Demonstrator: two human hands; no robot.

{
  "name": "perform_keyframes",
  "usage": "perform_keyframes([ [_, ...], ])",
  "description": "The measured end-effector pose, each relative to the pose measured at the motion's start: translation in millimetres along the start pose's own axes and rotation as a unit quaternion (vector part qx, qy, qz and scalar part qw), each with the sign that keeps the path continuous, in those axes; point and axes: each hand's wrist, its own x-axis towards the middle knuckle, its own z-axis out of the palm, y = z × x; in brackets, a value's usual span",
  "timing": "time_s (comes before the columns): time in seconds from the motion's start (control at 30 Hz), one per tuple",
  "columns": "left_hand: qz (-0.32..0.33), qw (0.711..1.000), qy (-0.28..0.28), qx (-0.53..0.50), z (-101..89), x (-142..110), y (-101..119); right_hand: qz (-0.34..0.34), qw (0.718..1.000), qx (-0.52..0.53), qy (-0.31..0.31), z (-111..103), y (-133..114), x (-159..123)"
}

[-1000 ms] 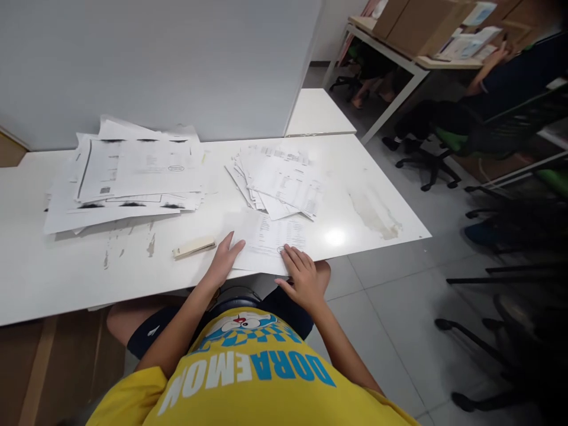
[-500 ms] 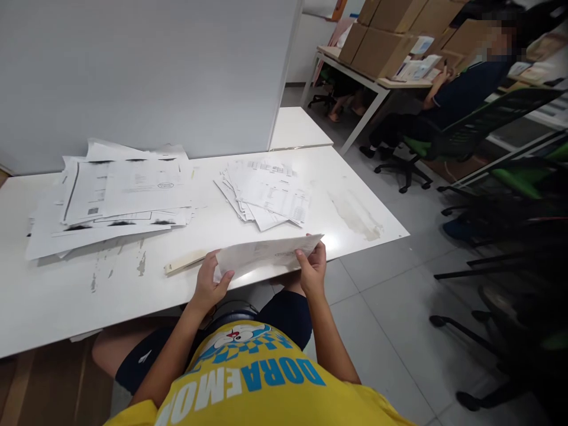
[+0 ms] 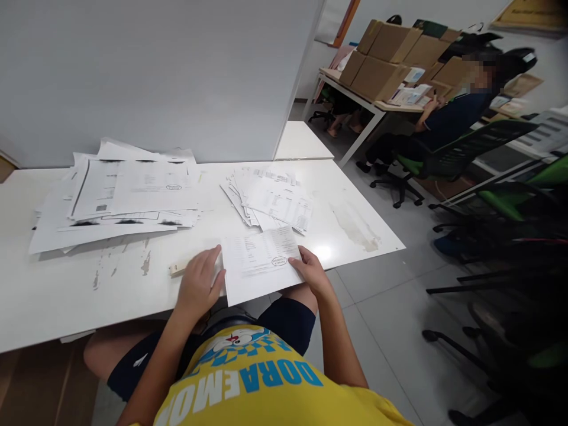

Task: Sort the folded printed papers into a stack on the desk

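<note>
Since the earlier frame, we had turned the sheet (image 3: 257, 269) from a steep tilt to show its printed face, and our left hand (image 3: 197, 284) had come up beside its left edge. Our right hand (image 3: 313, 271) pinched the right edge, thumb on top, probably to steady it over the bench's (image 3: 133, 290) near edge. The left grip was wide, fingertips by the paper, perhaps to keep it straight. The small pile (image 3: 270, 198) lay just beyond, the large pile (image 3: 142, 183) far left.
</note>
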Motion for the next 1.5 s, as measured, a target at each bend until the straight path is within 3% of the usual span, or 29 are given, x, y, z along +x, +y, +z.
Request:
perform_keyframes([
  [0.13, -0.026, 0.991, -0.087, 0.097, -15.6, -10.8, -20.5, 0.053, 0.998, -0.024, -0.024, 8.6, -3.0, -4.6],
  [0.27, -0.003, 0.984, -0.161, 0.07, -16.8, -27.2, -33.9, 0.057, 0.994, -0.079, -0.038, 19.8, 0.5, -10.1],
  [0.37, 0.01, 0.981, -0.184, 0.054, -19.0, -32.0, -37.4, 0.055, 0.99, -0.131, -0.016, 20.4, 5.5, -10.7],
  [0.77, 0.001, 0.992, -0.123, 0.004, -16.2, -34.0, -37.5, 0.08, 0.99, -0.112, 0.028, 13.1, 3.8, -19.9],
  [0.97, -0.022, 0.989, -0.14, -0.027, -17.1, -33.2, -40.1, 0.064, 0.996, -0.069, 0.008, 20.3, 10.7, -13.6],
  [1.23, -0.02, 0.992, -0.122, -0.041, -12.1, -31.5, -50.5, 0.044, 0.994, -0.098, -0.012, 27.5, 12.1, -4.7],
  [1.5, -0.026, 0.992, -0.119, -0.043, -17.1, -28.6, -50.9, -0.005, 0.995, -0.099, -0.005, 27.5, -9.5, -14.3],
])
